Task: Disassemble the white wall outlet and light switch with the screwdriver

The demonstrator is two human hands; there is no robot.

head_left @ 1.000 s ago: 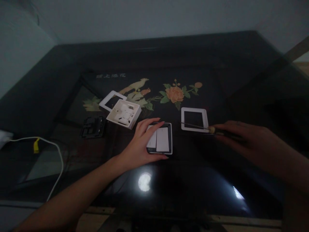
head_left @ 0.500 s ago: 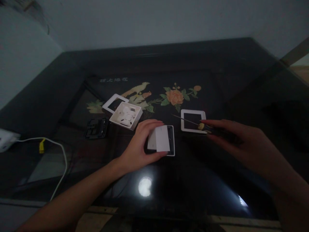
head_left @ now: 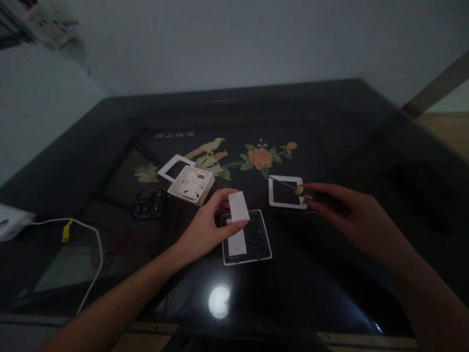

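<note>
Switch panel: white-rimmed square panel with black plastic inside (head_left: 256, 239), on glossy black table (head_left: 311, 278).
Left hand (head_left: 205, 222): thumb and fingers pinched on flat white rectangular plate (head_left: 239, 205), over panel's far edge.
Second plate: matching white rectangular strip (head_left: 237, 243), in panel's left half.
Right hand (head_left: 351, 210): curled around dark-handled screwdriver with yellow collar (head_left: 299, 190), right of panel.
White box: shallow square plastic (head_left: 190, 185), beyond panel, left.
Black part: flat plastic (head_left: 148, 203), farther left of panel.
</note>
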